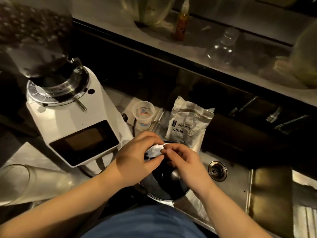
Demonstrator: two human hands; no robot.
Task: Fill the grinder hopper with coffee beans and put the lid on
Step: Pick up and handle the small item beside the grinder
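Writing: we read "500g" in black on the one silver coffee bag (187, 124); above it sits a line of characters and a small dark logo, too blurred for us to make out.
Grinder: we count one white grinder (72, 121) on the tabletop (25, 157), left of the hands, with a dark screen on its sloped front and a numbered dial ring too fine to read.
Hopper: its one dark hopper (34, 40) rises at upper left, with coffee beans showing through the wall.
Left grip: our left hand (135, 155) pinches a small white scrap (157, 148) between thumb and fingertips.
Right grip: our right hand (187, 164) pinches the same scrap from the other side, fingers curled.
Under the hands: one round dark container (161, 186) with a metal rim.
Cup: one clear printed measuring cup (143, 115), between grinder and bag; markings unreadable.
Sink: one drain (217, 170), right of the hands.
Shelf behind: one orange bottle (181, 24) and one clear bottle (223, 47).
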